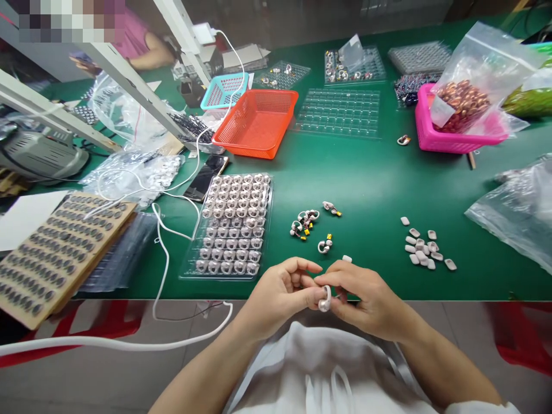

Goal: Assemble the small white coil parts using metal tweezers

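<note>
Head view: both hands meet at the near edge of the green tabletop (371, 184), the left hand (280, 293) and right hand (371, 299) together pinching a small white earpiece (325, 299). Loose earpieces (307, 223) lie just beyond it, a filled clear tray (233, 227) to their left.

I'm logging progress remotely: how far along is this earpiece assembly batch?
Looks done: the clear tray beside the worker is filled with white pieces row on row. In hand: both the left hand and right hand grip one white earpiece at the table's edge. Left: a few wired earpieces and a pile of small white caps lie loose on the green mat.
</note>
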Demonstrator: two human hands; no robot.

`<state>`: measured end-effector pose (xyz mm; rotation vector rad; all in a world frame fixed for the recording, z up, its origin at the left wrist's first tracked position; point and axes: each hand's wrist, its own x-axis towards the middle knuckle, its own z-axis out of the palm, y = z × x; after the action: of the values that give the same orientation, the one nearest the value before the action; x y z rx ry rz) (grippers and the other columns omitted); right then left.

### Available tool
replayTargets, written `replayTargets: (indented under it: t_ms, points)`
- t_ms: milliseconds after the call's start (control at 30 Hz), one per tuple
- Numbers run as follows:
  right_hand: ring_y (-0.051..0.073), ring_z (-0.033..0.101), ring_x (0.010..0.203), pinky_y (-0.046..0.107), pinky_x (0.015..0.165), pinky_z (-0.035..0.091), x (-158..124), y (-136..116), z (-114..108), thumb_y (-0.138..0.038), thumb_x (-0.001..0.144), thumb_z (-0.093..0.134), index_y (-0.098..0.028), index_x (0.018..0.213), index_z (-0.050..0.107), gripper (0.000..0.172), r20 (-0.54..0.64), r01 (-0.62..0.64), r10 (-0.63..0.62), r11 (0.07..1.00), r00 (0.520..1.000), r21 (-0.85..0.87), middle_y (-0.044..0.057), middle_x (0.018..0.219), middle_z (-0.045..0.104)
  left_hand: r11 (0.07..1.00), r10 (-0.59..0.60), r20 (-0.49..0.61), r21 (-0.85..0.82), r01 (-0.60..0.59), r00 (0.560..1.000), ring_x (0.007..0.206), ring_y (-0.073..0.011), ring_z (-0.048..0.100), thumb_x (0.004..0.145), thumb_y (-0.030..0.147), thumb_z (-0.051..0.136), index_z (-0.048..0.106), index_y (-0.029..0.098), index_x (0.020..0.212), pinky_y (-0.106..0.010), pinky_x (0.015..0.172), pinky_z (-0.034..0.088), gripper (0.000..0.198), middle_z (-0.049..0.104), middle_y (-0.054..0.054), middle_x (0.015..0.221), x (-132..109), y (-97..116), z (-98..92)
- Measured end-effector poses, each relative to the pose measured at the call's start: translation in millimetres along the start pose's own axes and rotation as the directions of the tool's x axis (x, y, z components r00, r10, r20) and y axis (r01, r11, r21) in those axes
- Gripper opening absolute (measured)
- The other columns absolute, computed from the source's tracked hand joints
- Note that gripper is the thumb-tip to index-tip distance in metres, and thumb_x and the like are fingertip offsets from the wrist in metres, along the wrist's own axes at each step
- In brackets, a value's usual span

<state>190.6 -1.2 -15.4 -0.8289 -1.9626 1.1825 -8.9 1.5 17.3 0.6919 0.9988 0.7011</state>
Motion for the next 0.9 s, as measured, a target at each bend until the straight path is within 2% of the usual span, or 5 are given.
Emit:
replayTargets:
  t_ms: [133, 233, 400, 667, 900]
  points:
    - [0.018, 0.060, 0.076, 0.030, 0.069, 0.047, -1, 2, 0, -0.021, 0.097, 0.059, -0.023, 0.114, 0.068, 0.019, -0.055, 0.002, 0.002, 0.998, 0.998, 0.069, 0.005, 0.087, 0.069, 0.999, 0.034, -0.025, 0.033, -0.033, 0.999, 0.061, -0.0129, 0.067, 0.070, 0.031, 0.088, 0.063, 0.013, 0.096, -0.024, 0.062, 0.054, 0.040, 0.071, -0.002, 0.068, 2, -3, 0.7]
    - [0.016, 0.057, 0.070, 0.027, 0.062, 0.047, -3, 5, 5, -0.031, 0.096, 0.064, -0.022, 0.105, 0.073, 0.015, -0.144, -0.096, 0.144, 0.950, 0.979, 0.296, 0.004, 0.082, 0.067, 0.964, 0.222, -0.050, 0.163, -0.211, 0.974, 0.072, -0.0153, 0.067, 0.066, 0.033, 0.091, 0.065, 0.016, 0.102, -0.028, 0.070, 0.057, 0.047, 0.070, -0.003, 0.080, 2, -11, 1.1]
    - [0.012, 0.054, 0.060, 0.021, 0.050, 0.045, -9, 15, 23, -0.043, 0.086, 0.076, -0.022, 0.098, 0.076, 0.025, -0.119, -0.153, 0.350, 0.657, 0.929, 0.739, 0.002, 0.075, 0.063, 0.702, 0.582, 0.097, 0.441, -0.559, 0.808, 0.114, -0.0274, 0.063, 0.061, 0.035, 0.094, 0.067, 0.024, 0.123, -0.039, 0.101, 0.051, 0.069, 0.066, -0.012, 0.125, 5, -25, 5.0]
    - [0.013, 0.053, 0.059, 0.022, 0.056, 0.045, -10, 16, 48, -0.042, 0.078, 0.083, -0.020, 0.084, 0.078, 0.022, -0.227, -0.016, 0.433, 0.490, 0.872, 0.872, 0.002, 0.067, 0.063, 0.644, 0.602, 0.130, 0.504, -0.576, 0.788, 0.113, -0.0269, 0.068, 0.081, 0.024, 0.079, 0.061, 0.022, 0.136, -0.038, 0.102, 0.053, 0.057, 0.071, -0.011, 0.127, 4, -36, 22.3]
    - [0.012, 0.051, 0.060, 0.021, 0.057, 0.043, -11, 10, 59, -0.035, 0.077, 0.084, -0.020, 0.078, 0.077, 0.017, -0.285, 0.011, 0.464, 0.509, 0.839, 0.860, 0.003, 0.069, 0.062, 0.586, 0.676, 0.128, 0.504, -0.635, 0.726, 0.112, -0.0251, 0.069, 0.086, 0.015, 0.071, 0.058, 0.026, 0.139, -0.035, 0.101, 0.053, 0.056, 0.069, -0.008, 0.131, -4, -45, 20.3]
